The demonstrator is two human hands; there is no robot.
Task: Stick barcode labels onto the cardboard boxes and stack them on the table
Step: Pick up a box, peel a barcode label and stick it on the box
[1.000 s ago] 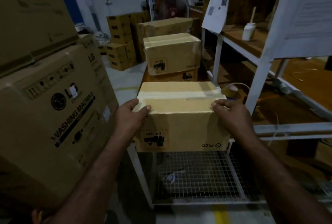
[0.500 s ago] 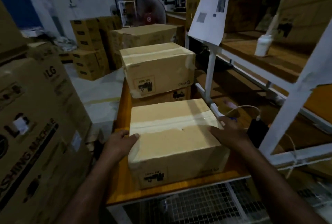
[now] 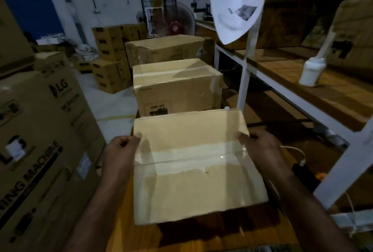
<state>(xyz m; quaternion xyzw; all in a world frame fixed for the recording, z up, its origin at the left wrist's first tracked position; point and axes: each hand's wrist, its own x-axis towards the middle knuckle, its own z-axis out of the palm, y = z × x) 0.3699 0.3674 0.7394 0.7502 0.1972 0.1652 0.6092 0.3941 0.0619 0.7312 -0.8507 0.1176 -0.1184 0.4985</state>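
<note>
Both hands on the cardboard box [image 3: 193, 171]: L hand [image 3: 121, 150] grips its left side, R hand [image 3: 260, 148] its right, thumbs hooked over the top face. Box is at near end of the wooden table [image 3: 222, 229], taped top up, just in front of a 2nd taped box [image 3: 177, 86]. LG washing machine carton [image 3: 40, 130] stands to the left.

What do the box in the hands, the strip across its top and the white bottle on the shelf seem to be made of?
Box: matte brown cardboard, with creased, dented edges. Strip: probably clear glossy plastic tape; it shines and glints. Bottle: likely opaque white plastic, but too blurred to be sure.
</note>
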